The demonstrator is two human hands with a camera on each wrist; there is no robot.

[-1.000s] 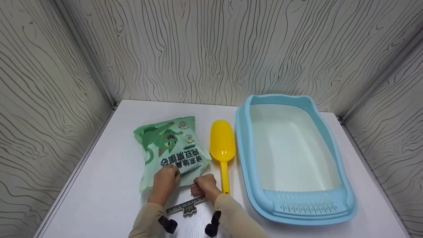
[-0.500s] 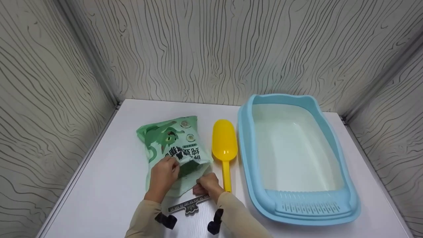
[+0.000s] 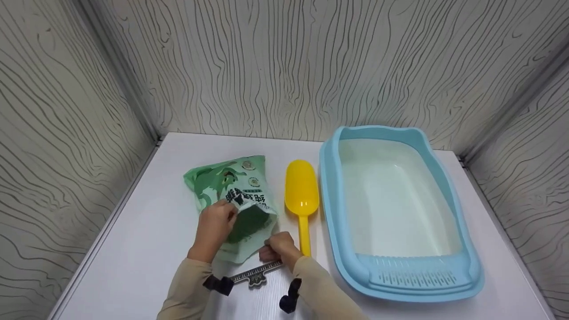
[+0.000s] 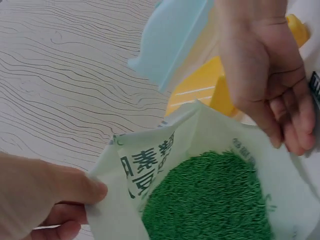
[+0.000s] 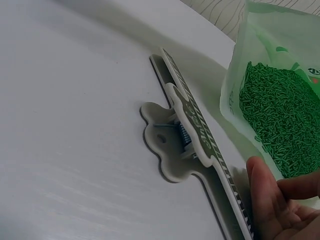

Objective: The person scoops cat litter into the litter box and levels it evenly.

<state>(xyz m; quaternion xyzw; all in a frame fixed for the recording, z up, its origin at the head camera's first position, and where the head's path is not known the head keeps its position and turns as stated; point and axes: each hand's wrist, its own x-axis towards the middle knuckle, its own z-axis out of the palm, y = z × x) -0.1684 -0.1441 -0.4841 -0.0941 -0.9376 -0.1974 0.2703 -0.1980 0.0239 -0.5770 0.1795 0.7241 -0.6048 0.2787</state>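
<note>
A green cat litter bag [image 3: 215,180] lies on the table with its mouth spread toward me. Green pellet litter [image 4: 210,197] shows inside it in both wrist views. My left hand [image 3: 215,226] pinches the upper edge of the mouth between thumb and fingers, holding it raised. At the lower right edge, my right hand [image 3: 281,249] pinches the bag's rim with thumb and index finger. A long grey sealing clip [image 5: 187,130] with a spring and scalloped handles lies on the table, its end close by my right hand.
To the right of the bag lies a yellow scoop [image 3: 302,189], handle toward me. Beyond it stands a light blue litter box [image 3: 331,200] with a slotted front ledge. Patterned walls [image 3: 284,66] enclose the table's back and sides.
My left hand has lifted the upper edge of the bag up and away from the lower edge, so the flat mouth now gapes and shows the litter. My right hand stays nearly in place.
</note>
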